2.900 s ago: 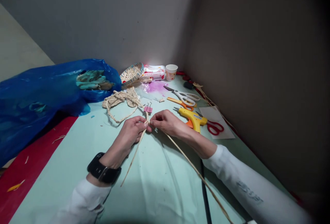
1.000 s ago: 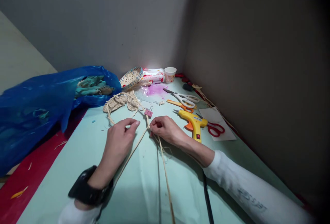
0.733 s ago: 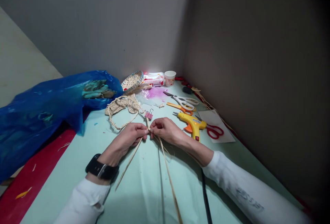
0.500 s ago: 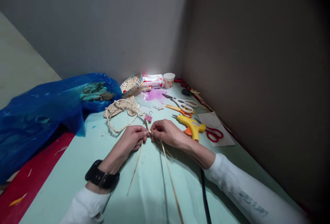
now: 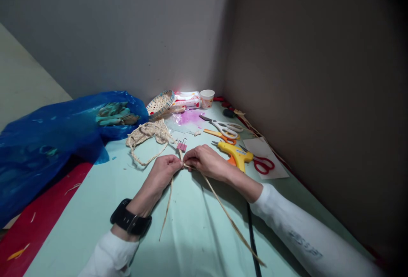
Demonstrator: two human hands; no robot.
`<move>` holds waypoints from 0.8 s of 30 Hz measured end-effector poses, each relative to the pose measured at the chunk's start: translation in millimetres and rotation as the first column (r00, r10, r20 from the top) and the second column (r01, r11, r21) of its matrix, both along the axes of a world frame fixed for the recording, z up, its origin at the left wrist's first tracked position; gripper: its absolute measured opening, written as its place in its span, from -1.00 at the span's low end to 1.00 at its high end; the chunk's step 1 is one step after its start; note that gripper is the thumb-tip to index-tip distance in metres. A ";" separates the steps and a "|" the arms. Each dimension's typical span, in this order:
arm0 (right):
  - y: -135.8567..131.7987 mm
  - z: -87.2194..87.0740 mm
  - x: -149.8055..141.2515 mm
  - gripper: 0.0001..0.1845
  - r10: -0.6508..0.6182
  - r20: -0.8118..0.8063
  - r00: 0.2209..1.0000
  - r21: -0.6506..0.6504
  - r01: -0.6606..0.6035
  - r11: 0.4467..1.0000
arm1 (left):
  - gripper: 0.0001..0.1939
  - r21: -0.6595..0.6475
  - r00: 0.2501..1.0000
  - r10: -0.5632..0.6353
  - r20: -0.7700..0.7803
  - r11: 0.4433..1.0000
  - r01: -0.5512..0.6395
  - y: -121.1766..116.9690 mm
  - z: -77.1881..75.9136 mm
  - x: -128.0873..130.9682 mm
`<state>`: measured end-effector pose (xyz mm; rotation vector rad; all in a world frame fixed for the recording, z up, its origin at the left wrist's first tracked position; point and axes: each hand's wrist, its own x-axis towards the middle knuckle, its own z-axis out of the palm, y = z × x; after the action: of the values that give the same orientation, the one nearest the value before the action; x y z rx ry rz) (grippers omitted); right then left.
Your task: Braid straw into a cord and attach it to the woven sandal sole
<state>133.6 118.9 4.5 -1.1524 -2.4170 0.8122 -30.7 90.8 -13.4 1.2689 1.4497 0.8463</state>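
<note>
Showing pale fibre strands (image 5: 223, 209) pinched in fingertips of L hand (image 5: 164, 172) & R hand (image 5: 205, 162).
Pink clip (image 5: 182, 146) seen just beyond; yellow glue gun (image 5: 237, 154) laid nr R hand.

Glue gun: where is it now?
In the head view, the glue gun lies right of centre, between the right hand and the red-handled scissors.

Mint-green cover (image 5: 194, 234), blue bag (image 5: 41, 141), crimson strip (image 5: 54, 211), straw-beige strands (image 5: 228, 215).
Clip (image 5: 181, 147) pink; cord (image 5: 149, 131) cream; glue gun (image 5: 238, 155) yellow, orange trigger (image 5: 231, 161); scissors handles red (image 5: 264, 165), white (image 5: 227, 130), orange (image 5: 227, 139); watch (image 5: 130, 218) black; sleeve (image 5: 296, 226) white, dark lettering; basket (image 5: 157, 105) beige checked weave, blue-striped rim; cup (image 5: 207, 99) white, orange-red print.
</note>
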 end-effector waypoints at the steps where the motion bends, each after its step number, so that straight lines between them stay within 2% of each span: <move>1: -0.2 -0.1 -0.6 -0.76 -0.001 0.030 1.000 0.026 0.000 1.000 | -0.81 0.006 1.000 0.001 -0.002 1.000 -0.001 0.4 -0.8 0.4; 7: -2.7 -1.9 -5.3 -0.82 -0.045 0.208 0.977 0.172 0.009 0.985 | -0.80 0.080 0.999 -0.007 -0.034 0.997 0.010 2.9 -7.1 0.2; 13: -16.0 4.3 -15.9 -0.77 -0.105 0.351 0.930 0.244 0.017 0.970 | -0.84 0.164 0.992 0.020 -0.124 0.986 0.001 0.5 -8.3 1.9; 16: -26.6 4.9 -23.7 -0.71 -0.153 0.372 0.915 0.261 0.054 0.964 | -0.87 0.204 0.987 0.063 -0.149 0.978 -0.032 -1.2 -9.7 4.7; 18: -32.3 3.2 -27.9 -0.59 -0.185 0.367 0.912 0.274 0.084 0.958 | -0.89 0.199 0.989 0.073 -0.126 0.979 -0.047 -2.3 -10.3 6.0; 21: -38.0 -0.7 -31.5 -0.44 -0.221 0.316 0.922 0.276 0.134 0.952 | -0.89 0.155 0.997 0.059 -0.044 0.987 -0.052 -3.9 -8.4 6.6; 24: -42.5 -3.3 -34.0 -0.43 -0.241 0.272 0.932 0.284 0.162 0.945 | -0.88 0.094 0.998 0.039 0.050 0.995 -0.044 -6.0 -3.6 5.8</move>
<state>99.6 76.3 1.2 -1.4769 -2.4877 0.2585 -24.8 84.8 -17.1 1.2835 1.4162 0.9771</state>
